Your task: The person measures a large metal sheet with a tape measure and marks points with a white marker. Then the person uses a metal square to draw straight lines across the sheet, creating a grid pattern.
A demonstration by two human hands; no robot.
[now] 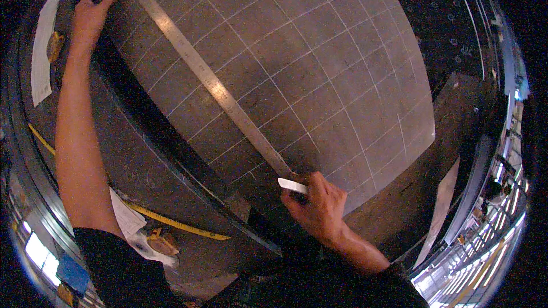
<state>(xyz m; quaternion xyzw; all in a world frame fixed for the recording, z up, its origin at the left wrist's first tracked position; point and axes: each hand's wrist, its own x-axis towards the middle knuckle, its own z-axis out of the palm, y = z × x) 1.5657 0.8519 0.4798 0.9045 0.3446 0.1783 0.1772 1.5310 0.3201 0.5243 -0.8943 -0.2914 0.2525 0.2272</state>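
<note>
A long steel ruler [197, 63] lies slantwise across a dark metal plate [348, 131] marked with a grid of thin white lines. At the ruler's far left end, my left hand [94, 17] pinches its tip between thumb and fingers. My right hand [319, 208] is closed round a flat white chalk stick [292, 185], whose blunt end pokes out to the left. That hand is beside the ruler's near end; whether it also touches the ruler I cannot tell.
A yellow tape measure strip [177, 224] stretches along the lower left beside a yellowish tape case [162, 242] and papers [127, 214]. A white sheet [47, 45] and another small yellow-brown object [55, 47] lie far left. A dark raised edge [165, 142] runs along the plate's left side.
</note>
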